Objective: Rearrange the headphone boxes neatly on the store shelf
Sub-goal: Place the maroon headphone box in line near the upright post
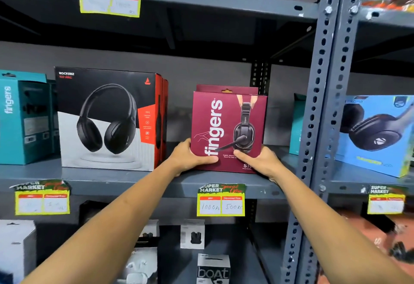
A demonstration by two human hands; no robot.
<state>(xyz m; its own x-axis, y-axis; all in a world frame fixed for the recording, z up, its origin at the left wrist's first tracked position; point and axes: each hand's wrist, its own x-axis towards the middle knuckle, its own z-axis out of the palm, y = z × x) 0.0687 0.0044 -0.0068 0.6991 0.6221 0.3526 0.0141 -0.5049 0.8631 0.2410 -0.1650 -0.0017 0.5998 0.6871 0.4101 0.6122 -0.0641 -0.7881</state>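
- Near the bottom of the frame, two bare arms are reaching up from the lower corners toward the middle shelf [125, 181].
- At the middle of the frame, the left hand [190, 157] is gripping the lower left corner of the dark red box [228, 127]. Its thumb is lying across the front and its fingers are going around the side.
- Just to the right, the right hand [259, 160] is gripping the lower right corner of that box the same way, thumb on the front.
- Both hands are squeezing the box between them. It is standing upright, with its bottom edge at the front of the shelf.
- Right behind it, a second dark red box [206, 87] is peeking over the top.
- To the left, the black and white box [107, 118] is standing upright, with a gap between it and the red one. Farther left, a teal box [24, 118] is standing at the frame's edge.
- To the right, past the grey post [322, 104], a blue box [378, 133] is sitting on the next shelf, turned at a slant.
- I think the step in hand is setting the red box straight in its spot above the yellow price tag [221, 201].
- The next move is calling for a gentle push back, so it is sitting flat against the one behind, and then letting go.
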